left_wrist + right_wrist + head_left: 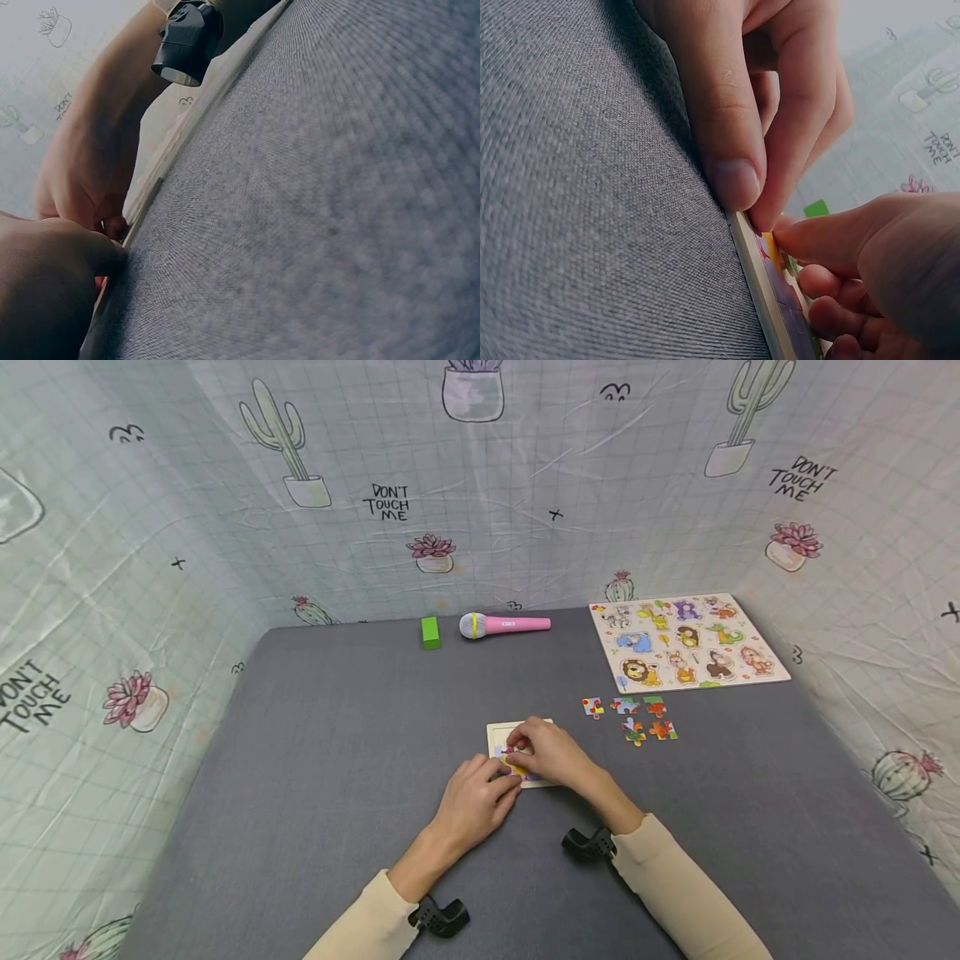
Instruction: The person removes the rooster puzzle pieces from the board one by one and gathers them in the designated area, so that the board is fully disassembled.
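A small light-wood puzzle tray [500, 730] lies in front of me, with colourful jigsaw pieces in its lower part. My left hand [476, 797] holds the tray's near left corner. In the right wrist view, its thumb [737, 184] is at the tray's rim and its index finger comes down on the pieces. My right hand [553, 752] reaches over the tray from the right, thumb and curled fingers around a puzzle piece [508, 749] that they largely hide. Its thumb tip is right beside the left index fingertip. The left wrist view shows mostly the grey tabletop [300, 187].
Several loose jigsaw pieces [633, 727] lie right of the tray. Behind them is an animal puzzle board [667, 643]. A pink toy microphone [517, 624] and a green block [430, 632] lie at the back edge, before the patterned cloth [510, 510].
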A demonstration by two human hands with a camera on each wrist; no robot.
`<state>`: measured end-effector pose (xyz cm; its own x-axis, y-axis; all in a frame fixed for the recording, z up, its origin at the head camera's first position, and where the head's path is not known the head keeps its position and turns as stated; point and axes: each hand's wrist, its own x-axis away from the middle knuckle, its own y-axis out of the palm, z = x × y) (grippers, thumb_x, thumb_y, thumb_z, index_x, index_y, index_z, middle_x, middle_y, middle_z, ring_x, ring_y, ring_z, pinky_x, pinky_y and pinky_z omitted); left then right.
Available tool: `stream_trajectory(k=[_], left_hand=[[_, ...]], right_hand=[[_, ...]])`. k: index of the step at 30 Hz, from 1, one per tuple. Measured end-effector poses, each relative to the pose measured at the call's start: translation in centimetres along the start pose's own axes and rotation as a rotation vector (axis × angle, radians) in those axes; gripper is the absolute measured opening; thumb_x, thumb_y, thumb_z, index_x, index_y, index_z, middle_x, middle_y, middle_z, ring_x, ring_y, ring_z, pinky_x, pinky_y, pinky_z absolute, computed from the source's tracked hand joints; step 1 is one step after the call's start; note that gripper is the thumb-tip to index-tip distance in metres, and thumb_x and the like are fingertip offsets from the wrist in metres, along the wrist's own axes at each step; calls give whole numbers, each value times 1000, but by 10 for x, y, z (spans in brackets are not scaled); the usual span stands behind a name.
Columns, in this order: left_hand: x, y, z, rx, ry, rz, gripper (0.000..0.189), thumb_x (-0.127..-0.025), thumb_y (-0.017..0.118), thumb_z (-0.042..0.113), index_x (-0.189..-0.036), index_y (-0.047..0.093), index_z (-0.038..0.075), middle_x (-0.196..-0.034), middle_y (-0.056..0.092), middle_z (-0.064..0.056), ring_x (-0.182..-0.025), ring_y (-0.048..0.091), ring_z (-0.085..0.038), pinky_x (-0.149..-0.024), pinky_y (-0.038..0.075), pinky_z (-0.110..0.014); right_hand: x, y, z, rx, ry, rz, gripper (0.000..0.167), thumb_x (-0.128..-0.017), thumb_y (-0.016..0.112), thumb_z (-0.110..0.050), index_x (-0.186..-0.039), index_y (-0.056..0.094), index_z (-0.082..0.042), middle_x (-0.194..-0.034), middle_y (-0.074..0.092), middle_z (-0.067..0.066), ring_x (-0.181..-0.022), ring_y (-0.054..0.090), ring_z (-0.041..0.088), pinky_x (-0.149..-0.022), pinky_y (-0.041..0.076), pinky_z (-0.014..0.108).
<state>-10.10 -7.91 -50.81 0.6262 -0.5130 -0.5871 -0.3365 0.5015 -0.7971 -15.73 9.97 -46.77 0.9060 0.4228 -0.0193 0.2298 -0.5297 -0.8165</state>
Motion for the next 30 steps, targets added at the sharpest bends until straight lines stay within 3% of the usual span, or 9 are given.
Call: stream_trajectory(k=[14,23,30], left_hand=[[0,-2,1,-44,46,15,6,-88,76,20,-91,81,18,-93,72,6,-77,58,-14,-67,48,-31],[0,-5,7,-83,113,31,12,-82,79,13,-93,79,8,-95,75,-3,-87,68,-18,-85,57,-35],[7,-11,14,-115,78,-28,19,-84,79,16,-99,77,4,-105,76,-10,-101,72,-26,-93,58,-41]], right_hand=[[-1,1,5,-73,-13,-1,19,-86,78,-23,-98,67,-13,-89,65,-2,-74,55,8,-68,44,25],[-2,2,14,-158,-30,-10,11,-91,73,-17,-100,69,-11,-83,67,-1,-66,52,5,-60,43,20],[-4,1,14,-160,-69,-22,12,-92,72,-16,-101,72,-9,-83,68,1,-65,52,4,-60,43,20]])
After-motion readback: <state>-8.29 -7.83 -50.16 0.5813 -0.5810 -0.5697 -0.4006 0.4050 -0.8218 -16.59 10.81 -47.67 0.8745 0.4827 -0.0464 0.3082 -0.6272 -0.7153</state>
